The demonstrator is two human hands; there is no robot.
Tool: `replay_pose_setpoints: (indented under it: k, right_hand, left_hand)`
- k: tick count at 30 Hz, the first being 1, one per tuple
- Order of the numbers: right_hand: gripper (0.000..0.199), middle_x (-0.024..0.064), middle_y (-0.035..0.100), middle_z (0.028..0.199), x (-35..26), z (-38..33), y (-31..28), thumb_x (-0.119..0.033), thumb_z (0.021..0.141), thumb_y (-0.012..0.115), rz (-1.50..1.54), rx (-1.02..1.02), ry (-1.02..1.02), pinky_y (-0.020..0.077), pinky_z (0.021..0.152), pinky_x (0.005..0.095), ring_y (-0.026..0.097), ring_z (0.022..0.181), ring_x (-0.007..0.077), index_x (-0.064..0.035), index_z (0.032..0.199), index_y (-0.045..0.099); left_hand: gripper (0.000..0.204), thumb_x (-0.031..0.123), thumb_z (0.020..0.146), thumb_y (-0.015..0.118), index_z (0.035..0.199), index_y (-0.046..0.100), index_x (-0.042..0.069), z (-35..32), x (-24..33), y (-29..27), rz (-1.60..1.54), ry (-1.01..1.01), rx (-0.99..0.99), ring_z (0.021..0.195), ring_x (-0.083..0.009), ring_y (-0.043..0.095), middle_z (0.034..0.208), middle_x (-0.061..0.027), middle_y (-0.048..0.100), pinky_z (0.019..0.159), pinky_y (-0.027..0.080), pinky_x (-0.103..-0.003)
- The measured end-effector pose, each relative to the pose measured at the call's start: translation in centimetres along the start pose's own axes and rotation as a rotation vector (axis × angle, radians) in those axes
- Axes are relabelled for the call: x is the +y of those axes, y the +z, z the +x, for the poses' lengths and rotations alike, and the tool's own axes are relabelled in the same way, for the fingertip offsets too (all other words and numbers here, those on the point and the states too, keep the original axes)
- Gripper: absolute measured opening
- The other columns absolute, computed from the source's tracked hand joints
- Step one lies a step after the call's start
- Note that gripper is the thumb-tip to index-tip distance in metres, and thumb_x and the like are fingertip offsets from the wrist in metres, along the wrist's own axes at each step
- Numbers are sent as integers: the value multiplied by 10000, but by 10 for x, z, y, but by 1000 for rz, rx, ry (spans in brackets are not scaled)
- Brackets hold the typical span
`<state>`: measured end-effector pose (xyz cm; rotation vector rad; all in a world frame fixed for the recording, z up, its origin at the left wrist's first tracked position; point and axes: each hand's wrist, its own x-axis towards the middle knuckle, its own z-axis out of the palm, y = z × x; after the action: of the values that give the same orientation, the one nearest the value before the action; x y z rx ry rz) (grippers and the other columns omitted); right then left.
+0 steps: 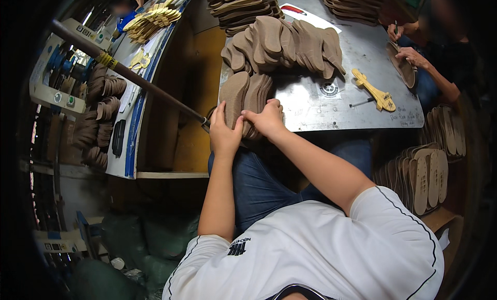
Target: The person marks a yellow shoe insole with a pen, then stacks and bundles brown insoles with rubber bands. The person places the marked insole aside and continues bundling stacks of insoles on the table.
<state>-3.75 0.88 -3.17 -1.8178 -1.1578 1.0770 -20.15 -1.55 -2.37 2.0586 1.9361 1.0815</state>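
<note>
A stack of brown shoe insoles stands on edge at the near left corner of the metal table, with one broad insole leaning at its left side. My left hand grips the lower end of that left insole, thumb on its face and fingers along its outer edge. Against the right part of the stack, my right hand is closed, its thumb reaching across toward my left thumb. The insoles' bottom ends are partly hidden by both hands. Just beyond lies a long fanned row of more insoles.
The metal table holds a yellow sole-shaped template and tall insole piles. At right, a co-worker's hands hold an insole and a pen. A slanting metal pole crosses at left, before a bench. Insole bundles stand lower right.
</note>
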Motion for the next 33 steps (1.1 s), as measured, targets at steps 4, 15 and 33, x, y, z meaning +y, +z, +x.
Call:
replay_pose_setpoints:
  k: [4, 15, 33]
  right_hand:
    - [1112, 343, 595, 1493, 1, -10, 4, -471, 755, 1027, 23, -35, -77, 512, 1213, 520, 593, 1438, 481, 143, 1497, 470]
    - [939, 247, 702, 1221, 25, -8, -33, -135, 819, 861, 699, -237, -4, 621, 944, 372, 737, 1103, 254, 194, 1543, 362]
    - [734, 233, 585, 1445, 18, -116, -135, -185, 855, 913, 102, -48, -789, 541, 1141, 477, 620, 1352, 414, 30, 1485, 603]
  left_hand:
    - [707, 244, 909, 924, 1537, 671, 42, 5, -6, -1, -100, -38, 12, 1408, -403, 676, 1518, -231, 698, 1191, 539, -471]
    - [683, 277, 890, 965, 1477, 719, 30, 2, -13, 5, -129, -81, 55, 1389, -399, 691, 1486, -237, 723, 1195, 532, -484]
    - [451, 173, 1034, 815, 1427, 676, 1, -45, 124, -5, -1491, -507, -483, 1194, -201, 739, 1331, -106, 758, 1065, 599, -369]
